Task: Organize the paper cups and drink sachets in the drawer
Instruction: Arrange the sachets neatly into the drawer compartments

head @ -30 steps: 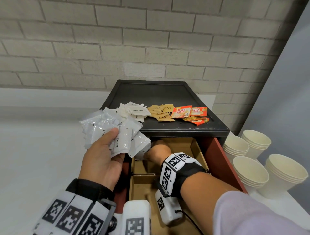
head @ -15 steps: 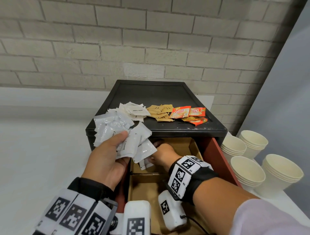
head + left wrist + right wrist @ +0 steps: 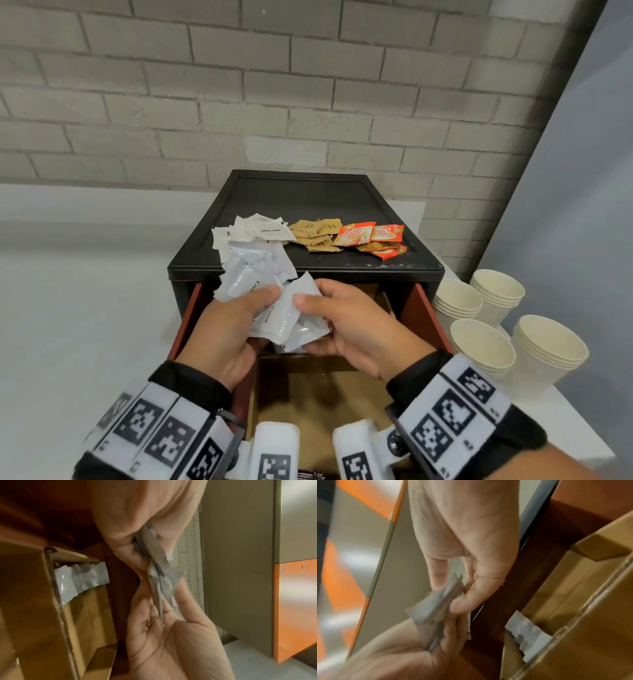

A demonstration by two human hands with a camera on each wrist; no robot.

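Note:
Above the open drawer (image 3: 422,308), my left hand (image 3: 260,308) grips a fanned bunch of white creamer sachets (image 3: 253,274). My right hand (image 3: 317,298) pinches the lower few sachets (image 3: 298,329) of that bunch between thumb and fingers. The left wrist view shows both hands meeting on the sachets (image 3: 159,574). In the right wrist view my right hand's fingers (image 3: 462,601) are closed on the sachets' edges. More white sachets (image 3: 82,577) lie in the drawer's back cardboard compartment, also visible as sachets (image 3: 527,632) from the right wrist. Stacks of paper cups (image 3: 483,346) stand to the drawer's right.
On the black cabinet top (image 3: 308,195) lie white sugar sachets (image 3: 253,229), brown sachets (image 3: 317,234) and orange sachets (image 3: 371,236). Cardboard dividers (image 3: 308,363) split the drawer; the front compartment (image 3: 322,401) shows bare cardboard. A brick wall stands behind.
My right hand has come up out of the drawer's back compartment and taken hold of the bunch. My left hand has carried the bunch right and down, over the drawer.

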